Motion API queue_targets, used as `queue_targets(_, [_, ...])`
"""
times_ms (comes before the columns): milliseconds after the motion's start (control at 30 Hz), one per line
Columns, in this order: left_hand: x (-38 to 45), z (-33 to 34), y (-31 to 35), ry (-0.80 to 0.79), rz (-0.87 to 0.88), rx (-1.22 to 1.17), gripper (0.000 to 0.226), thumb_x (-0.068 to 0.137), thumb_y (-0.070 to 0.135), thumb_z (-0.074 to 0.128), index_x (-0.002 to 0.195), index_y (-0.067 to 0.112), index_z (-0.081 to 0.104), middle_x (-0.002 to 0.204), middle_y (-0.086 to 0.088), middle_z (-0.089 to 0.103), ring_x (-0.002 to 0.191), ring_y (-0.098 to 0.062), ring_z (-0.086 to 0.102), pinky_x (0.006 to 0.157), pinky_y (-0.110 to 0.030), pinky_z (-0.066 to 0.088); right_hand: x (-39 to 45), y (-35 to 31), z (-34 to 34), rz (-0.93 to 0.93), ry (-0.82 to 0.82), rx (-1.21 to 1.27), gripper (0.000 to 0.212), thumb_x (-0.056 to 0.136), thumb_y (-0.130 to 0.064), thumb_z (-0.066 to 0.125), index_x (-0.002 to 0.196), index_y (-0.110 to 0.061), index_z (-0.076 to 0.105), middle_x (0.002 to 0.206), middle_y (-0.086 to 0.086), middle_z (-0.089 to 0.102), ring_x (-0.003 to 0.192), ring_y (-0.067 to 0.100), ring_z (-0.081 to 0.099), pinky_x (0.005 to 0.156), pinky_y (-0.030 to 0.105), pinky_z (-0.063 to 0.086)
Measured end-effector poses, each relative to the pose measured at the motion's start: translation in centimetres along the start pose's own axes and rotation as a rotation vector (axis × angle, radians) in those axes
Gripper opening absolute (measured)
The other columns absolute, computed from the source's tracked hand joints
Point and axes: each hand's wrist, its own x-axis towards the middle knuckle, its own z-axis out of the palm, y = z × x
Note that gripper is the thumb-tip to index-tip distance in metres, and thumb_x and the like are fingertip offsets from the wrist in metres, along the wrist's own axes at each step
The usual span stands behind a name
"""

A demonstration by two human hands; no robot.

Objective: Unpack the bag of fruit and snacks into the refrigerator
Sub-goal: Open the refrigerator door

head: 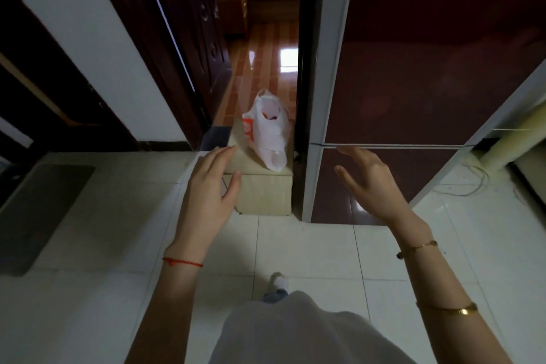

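Your left hand [206, 186] and right hand [369, 183] hover spread, holding nothing, before the bag [267, 133] beside the closed refrigerator [413, 68].

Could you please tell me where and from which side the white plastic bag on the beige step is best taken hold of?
Probably by the handle loops at the top of the white plastic bag, coming from above: it stands upright with its mouth open upward, and the refrigerator crowds its right side.

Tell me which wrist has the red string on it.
The left hand, reaching toward the white bag, has the red string at its wrist. The right hand wears a gold bracelet instead.
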Motion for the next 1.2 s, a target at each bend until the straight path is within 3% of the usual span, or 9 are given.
queue_targets(133, [4.8,0.5,-2.0,-0.037,0.022,-0.006,0.046,0.098,0.022,0.054,0.144,0.016,0.048,0.146,-0.005,0.048,0.136,-0.018,0.043,0.108,-0.031,0.039,3.8,-0.2,1.6,0.032,0.028,0.000,0.041,0.096,-0.028,0.057,0.134,-0.012,0.054,0.132,0.006,0.060,0.124,0.021,0.052,0.100,0.021,0.035])
queue_targets(467, [10.2,1.7,-4.6,-0.079,0.042,-0.039,0.045,0.097,0.021,0.054,0.142,0.017,0.048,0.142,-0.003,0.051,0.131,-0.017,0.046,0.103,-0.024,0.036,7.8,-0.7,3.6,0.092,0.035,0.010,0.042,0.096,-0.027,0.056,0.136,-0.013,0.052,0.131,0.006,0.059,0.123,0.021,0.052,0.099,0.021,0.035])
queue_targets(633, [12.1,2.4,-4.4,-0.094,0.059,-0.070,0.046,0.097,0.024,0.052,0.143,0.019,0.047,0.142,0.000,0.051,0.131,-0.015,0.047,0.108,-0.035,0.042,9.2,-0.5,3.2,0.094,0.054,0.002,0.044,0.096,-0.030,0.055,0.137,-0.015,0.051,0.132,0.005,0.058,0.125,0.019,0.051,0.100,0.022,0.035])
queue_targets(700, [13.1,2.9,-3.9,-0.096,0.075,-0.092,0.046,0.097,0.026,0.051,0.142,0.019,0.048,0.141,0.001,0.053,0.130,-0.014,0.049,0.110,-0.038,0.043,9.9,-0.4,2.5,0.066,0.094,-0.016,0.044,0.096,-0.030,0.055,0.137,-0.015,0.051,0.132,0.004,0.058,0.125,0.019,0.050,0.101,0.022,0.036])
queue_targets(800, [15.1,3.9,-3.1,-0.099,0.104,-0.125,0.045,0.098,0.026,0.053,0.142,0.018,0.049,0.141,0.001,0.054,0.126,-0.008,0.050,0.102,-0.014,0.039,11.4,-0.8,0.8,0.013,0.183,-0.028,0.042,0.097,-0.026,0.056,0.137,-0.012,0.051,0.133,0.005,0.056,0.126,0.019,0.048,0.106,0.029,0.040])
queue_targets(833, [15.9,4.3,-2.7,-0.098,0.117,-0.138,0.045,0.098,0.025,0.053,0.142,0.017,0.049,0.142,0.000,0.053,0.127,-0.008,0.050,0.102,-0.012,0.039,12.0,-1.0,0.1,-0.009,0.214,-0.039,0.042,0.097,-0.025,0.056,0.137,-0.012,0.051,0.134,0.005,0.056,0.127,0.019,0.048,0.108,0.032,0.041])
queue_targets(933, [18.4,5.6,-1.2,-0.084,0.138,-0.178,0.043,0.098,0.020,0.054,0.141,0.018,0.049,0.142,-0.002,0.054,0.130,-0.014,0.050,0.107,-0.024,0.041,14.1,-1.2,-1.9,-0.077,0.304,-0.080,0.044,0.097,-0.025,0.055,0.138,-0.011,0.050,0.138,0.005,0.052,0.131,0.018,0.045,0.110,0.037,0.039])
queue_targets(1100, [22.5,8.3,2.1,-0.143,0.138,-0.264,0.049,0.099,0.021,0.055,0.146,0.018,0.043,0.147,0.001,0.049,0.135,-0.012,0.044,0.103,-0.013,0.030,17.9,-1.9,-4.9,-0.147,0.435,-0.098,0.047,0.097,-0.025,0.056,0.141,-0.011,0.046,0.148,0.006,0.042,0.140,0.018,0.036,0.114,0.039,0.036])
queue_targets(1200, [25.0,9.9,3.8,-0.205,0.103,-0.310,0.056,0.099,0.021,0.055,0.150,0.018,0.035,0.150,0.000,0.044,0.134,-0.017,0.045,0.105,-0.020,0.035,20.3,-2.6,-6.4,-0.191,0.484,-0.124,0.052,0.098,-0.024,0.055,0.145,-0.011,0.040,0.154,0.008,0.033,0.145,0.020,0.028,0.117,0.041,0.030])
